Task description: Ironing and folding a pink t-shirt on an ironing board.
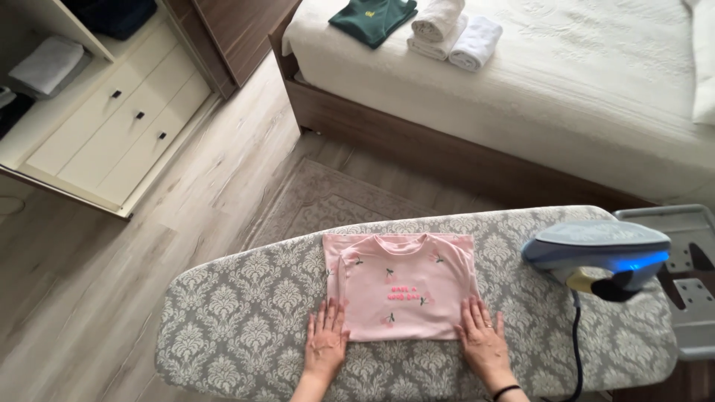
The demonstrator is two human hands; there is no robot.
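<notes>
Hands lie flat with fingers spread: the left hand point(326, 339) and the right hand point(482, 339) press the two near corners of a folded pink shirt point(400, 286) on the ironing board point(223, 313). Beside the right hand stands a blue iron point(596, 249).

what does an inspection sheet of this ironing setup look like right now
surface: ironing board with grey damask cover, on a wood floor.
job's things: folded pink shirt lies flat at the board's middle.
clutter: steam iron stands at the board's right end, a blue light lit.
hands: left hand flat at the shirt's lower left corner; right hand flat at its lower right corner; neither has a grip on it.
cables: dark cord hangs down from the iron.
surroundings: bed with a folded green shirt and rolled white towels; white drawers; rug.
</notes>
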